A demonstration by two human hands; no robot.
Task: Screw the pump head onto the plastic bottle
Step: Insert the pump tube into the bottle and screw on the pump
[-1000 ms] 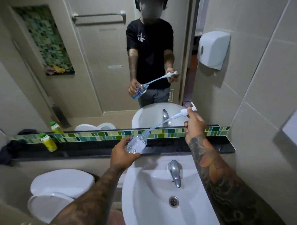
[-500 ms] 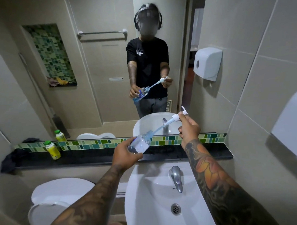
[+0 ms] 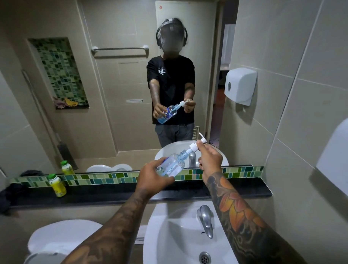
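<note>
A clear plastic bottle point(image 3: 173, 163) with a blue label is tilted, its neck pointing up and to the right, above the sink. My left hand point(image 3: 153, 177) grips its lower body. The white pump head point(image 3: 196, 145) sits at the bottle's neck, its tube down inside the bottle. My right hand point(image 3: 209, 159) holds the pump head by the collar with the fingertips. The mirror ahead shows the same pose from the front.
A white sink point(image 3: 177, 240) with a chrome tap point(image 3: 205, 220) lies below my hands. A dark ledge point(image 3: 108, 192) holds a yellow bottle point(image 3: 58, 185) and a dark cloth point(image 3: 7, 197). A toilet point(image 3: 57, 240) stands at lower left, a paper dispenser point(image 3: 240, 85) on the right wall.
The pump's tube has slid down into the bottle, so the pump head now meets the neck. My right hand moved toward the bottle. The view shifted downward.
</note>
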